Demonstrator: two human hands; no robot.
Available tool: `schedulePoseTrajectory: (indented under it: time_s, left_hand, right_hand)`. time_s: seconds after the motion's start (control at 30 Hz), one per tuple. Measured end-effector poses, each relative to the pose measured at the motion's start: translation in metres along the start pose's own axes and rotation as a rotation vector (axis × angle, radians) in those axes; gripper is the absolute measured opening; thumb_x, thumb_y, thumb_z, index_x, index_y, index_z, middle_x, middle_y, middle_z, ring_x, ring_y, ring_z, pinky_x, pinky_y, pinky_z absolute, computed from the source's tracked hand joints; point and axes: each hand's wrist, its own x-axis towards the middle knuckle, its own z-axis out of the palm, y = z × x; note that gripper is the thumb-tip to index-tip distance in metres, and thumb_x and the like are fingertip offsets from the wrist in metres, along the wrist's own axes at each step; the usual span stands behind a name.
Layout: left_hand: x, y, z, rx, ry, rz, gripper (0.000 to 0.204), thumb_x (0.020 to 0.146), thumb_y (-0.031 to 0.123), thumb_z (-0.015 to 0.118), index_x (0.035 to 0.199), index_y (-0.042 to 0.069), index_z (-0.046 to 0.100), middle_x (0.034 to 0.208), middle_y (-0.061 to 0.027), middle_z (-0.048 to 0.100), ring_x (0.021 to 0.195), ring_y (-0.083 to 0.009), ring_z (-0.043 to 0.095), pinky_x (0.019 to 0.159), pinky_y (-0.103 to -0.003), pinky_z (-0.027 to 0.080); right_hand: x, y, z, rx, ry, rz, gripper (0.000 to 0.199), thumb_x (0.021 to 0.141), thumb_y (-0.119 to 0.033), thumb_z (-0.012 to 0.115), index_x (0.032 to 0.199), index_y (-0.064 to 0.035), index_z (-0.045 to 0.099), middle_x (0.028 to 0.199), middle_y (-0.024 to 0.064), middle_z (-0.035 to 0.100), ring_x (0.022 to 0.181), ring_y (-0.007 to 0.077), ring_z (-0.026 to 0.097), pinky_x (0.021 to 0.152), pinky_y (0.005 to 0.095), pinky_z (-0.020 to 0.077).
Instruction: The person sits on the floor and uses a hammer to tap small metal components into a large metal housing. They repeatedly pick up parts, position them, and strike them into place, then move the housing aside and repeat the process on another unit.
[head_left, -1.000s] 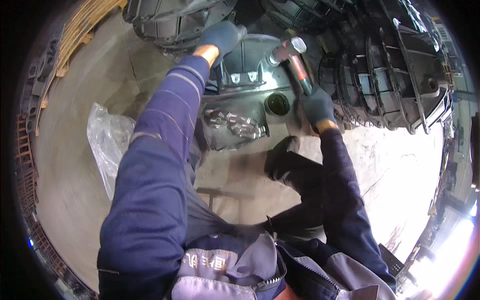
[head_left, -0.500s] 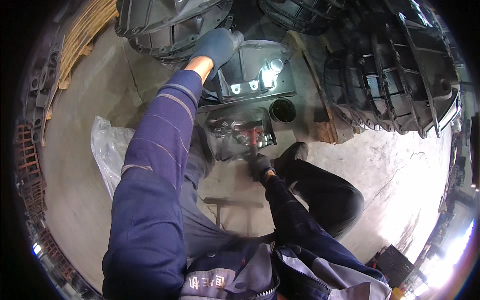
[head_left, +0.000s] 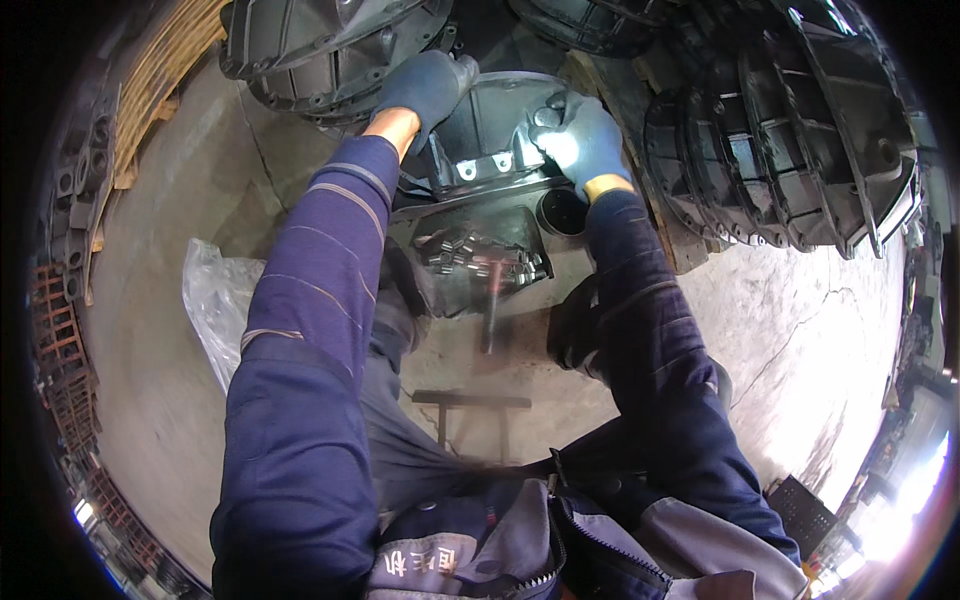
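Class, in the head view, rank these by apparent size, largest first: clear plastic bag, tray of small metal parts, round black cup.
1. Clear plastic bag
2. Tray of small metal parts
3. Round black cup

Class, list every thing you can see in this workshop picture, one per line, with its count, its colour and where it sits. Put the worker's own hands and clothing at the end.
metal housing: one, dark grey, top centre, under both hands
stacked castings: several, black, upper right
large casting: one, dark grey, upper left
tray of small metal parts: one, black with shiny pieces, below the housing
hammer: one, red grip and dark handle, lying on the tray's near edge
round cup: one, black, right of the tray
plastic bag: one, clear, on the floor at left
stool frame: one, black, lower centre
concrete floor: grey, cracked
left hand: blue glove, on the housing's top edge
right hand: blue glove, on the housing's right side
sleeves: two, navy
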Motion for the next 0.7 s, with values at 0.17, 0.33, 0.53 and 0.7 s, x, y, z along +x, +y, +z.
schedulePoseTrajectory:
  time_s: [0.17,0.33,0.53,0.7]
  left_hand:
    - [-0.002,0.001,-0.001,0.025,0.003,0.022,0.059,0.099,0.05,0.046,0.109,0.0,0.075,0.116,-0.03,0.069,0.112,-0.0463,0.066,0.098,-0.051,0.05]
    - [-0.004,0.005,-0.006,0.011,-0.011,0.004,0.059,0.1,0.05,0.047,0.11,0.0,0.075,0.117,-0.0295,0.069,0.112,-0.046,0.066,0.098,-0.051,0.05]
    - [-0.009,0.009,-0.009,-0.005,-0.027,-0.048,0.059,0.1,0.051,0.046,0.111,0.0,0.076,0.118,-0.0282,0.07,0.114,-0.0452,0.066,0.099,-0.05,0.05]
    - [-0.005,0.007,-0.007,0.0,-0.026,-0.045,0.059,0.1,0.051,0.045,0.111,0.001,0.076,0.118,-0.0278,0.07,0.115,-0.0448,0.066,0.1,-0.05,0.05]
  right_hand:
    - [-0.015,-0.015,-0.021,0.335,0.013,0.193,0.05,0.078,-0.042,0.08,0.112,-0.0051,0.074,0.105,0.019,0.076,0.098,0.0372,0.073,0.089,0.045,0.0568]
    - [-0.007,-0.013,0.0,-0.059,0.104,-0.073,0.05,0.082,-0.045,0.076,0.11,-0.004,0.074,0.115,0.0226,0.072,0.105,0.04,0.07,0.091,0.0464,0.0556]
    - [0.011,-0.024,-0.006,-0.079,0.007,-0.049,0.04,0.082,-0.041,0.075,0.098,-0.0043,0.076,0.103,0.023,0.073,0.1,0.0407,0.071,0.089,0.0451,0.0561]
    - [0.011,-0.015,-0.059,0.374,0.161,-0.168,0.032,0.073,-0.029,0.084,0.09,-0.0032,0.074,0.086,0.0175,0.074,0.084,0.0283,0.074,0.078,0.0359,0.0575]
